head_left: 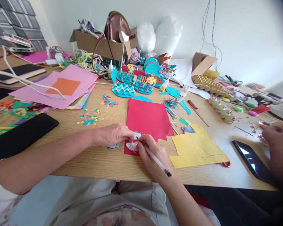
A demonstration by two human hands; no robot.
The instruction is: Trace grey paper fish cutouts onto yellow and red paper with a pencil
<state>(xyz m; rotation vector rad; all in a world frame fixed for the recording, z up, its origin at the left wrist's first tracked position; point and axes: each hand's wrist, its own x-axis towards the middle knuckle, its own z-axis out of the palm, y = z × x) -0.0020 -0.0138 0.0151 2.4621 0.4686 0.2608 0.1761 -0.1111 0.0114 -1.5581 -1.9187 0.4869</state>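
My right hand [153,155] grips a pen [157,159] with a clear barrel and a dark end cap. The pen's tip is at the paper fish cutouts on the red paper [147,117]. One white fish cutout [131,146] with dark outlines lies near the red sheet's lower corner. Just above it, the fingers of my left hand [119,133] are bent together and press on another fish cutout [137,135]. A bluish fish cutout [114,146] lies on the wood below my left hand, partly hidden by it.
Yellow paper [199,146] lies to the right, near a phone [250,161] and another person's hand [277,138]. A black phone [23,131], paper dots [89,119] and pink sheets [77,75] are on the left. Blue fish crafts [124,90] and glue bottles [182,94] stand behind.
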